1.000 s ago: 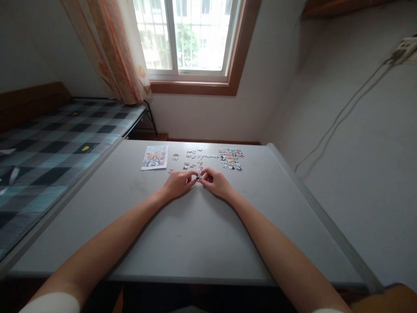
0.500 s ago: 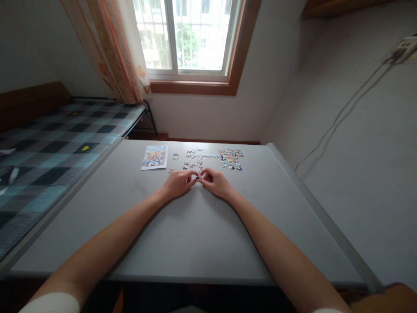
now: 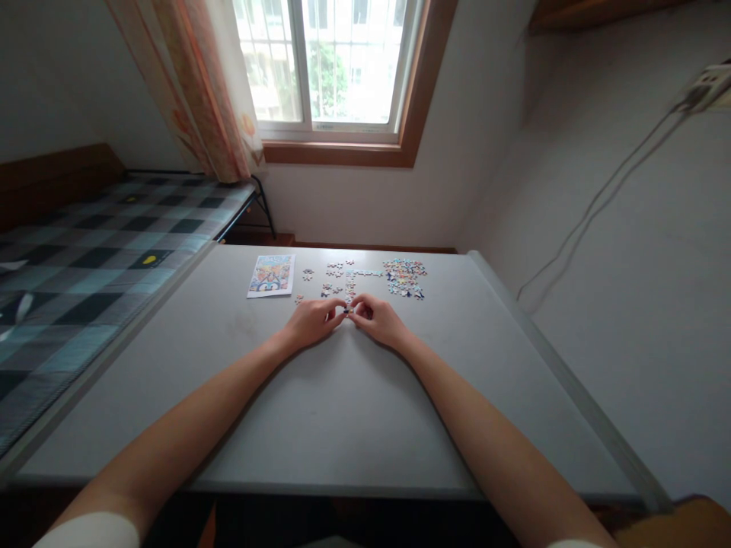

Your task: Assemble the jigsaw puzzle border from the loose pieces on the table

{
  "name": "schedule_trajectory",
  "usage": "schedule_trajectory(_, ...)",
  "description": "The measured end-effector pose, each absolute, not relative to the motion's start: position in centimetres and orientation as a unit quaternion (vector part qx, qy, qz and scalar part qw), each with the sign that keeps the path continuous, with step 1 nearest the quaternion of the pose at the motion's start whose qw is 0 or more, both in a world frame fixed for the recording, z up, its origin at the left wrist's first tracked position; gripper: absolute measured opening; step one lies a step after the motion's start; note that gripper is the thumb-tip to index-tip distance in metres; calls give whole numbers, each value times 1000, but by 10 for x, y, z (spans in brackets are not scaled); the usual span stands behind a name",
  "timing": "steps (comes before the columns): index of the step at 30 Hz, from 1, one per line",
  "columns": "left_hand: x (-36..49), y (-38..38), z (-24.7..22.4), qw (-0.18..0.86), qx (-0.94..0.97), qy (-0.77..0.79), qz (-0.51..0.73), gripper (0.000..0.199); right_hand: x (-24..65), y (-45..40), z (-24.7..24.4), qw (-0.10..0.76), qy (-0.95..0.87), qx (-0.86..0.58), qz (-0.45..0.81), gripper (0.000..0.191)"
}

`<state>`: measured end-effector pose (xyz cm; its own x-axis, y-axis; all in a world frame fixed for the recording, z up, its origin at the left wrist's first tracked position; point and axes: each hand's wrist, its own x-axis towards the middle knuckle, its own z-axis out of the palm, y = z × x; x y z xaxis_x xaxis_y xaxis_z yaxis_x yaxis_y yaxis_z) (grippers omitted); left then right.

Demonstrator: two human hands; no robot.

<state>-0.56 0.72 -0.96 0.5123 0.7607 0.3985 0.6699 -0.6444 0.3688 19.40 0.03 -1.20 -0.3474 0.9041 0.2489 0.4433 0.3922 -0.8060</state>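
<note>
Pinching a small dark puzzle piece (image 3: 348, 310) at the near end of an L-shaped puzzle border (image 3: 350, 285), from the left with the left hand (image 3: 311, 321) and from the right with the right hand (image 3: 381, 320). Grasping with thumb and fingertips on either side, the hands nearly meeting over the piece. Too small to tell whether locked into the border or merely touching it.

Running away from the hands along one arm of the border, then turning right at the far corner along a pale bluish arm. Just beyond the end of that arm, to the right of the border, heaped in a dense patch: a pile of loose pieces (image 3: 405, 277). To the left of the border, spread in small groups: sorted pieces (image 3: 335, 269), with a few more farther left. Farther left again from the border, lying flat: a printed picture sheet (image 3: 271, 275). Under the border and all of these, a pale grey table (image 3: 320, 418). Well left of the border, past the table edge, a bed (image 3: 85, 255) with checked covering. Beyond the border, above the table's far edge, a window (image 3: 348, 68) beside an orange curtain (image 3: 194, 91).
</note>
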Motion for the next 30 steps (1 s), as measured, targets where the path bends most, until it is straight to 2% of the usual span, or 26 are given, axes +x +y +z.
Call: schedule_trajectory(30, -5, 6, -8, 81, 866, 414, 268, 21, 194, 0, -11, 352, -757, -449, 319, 19)
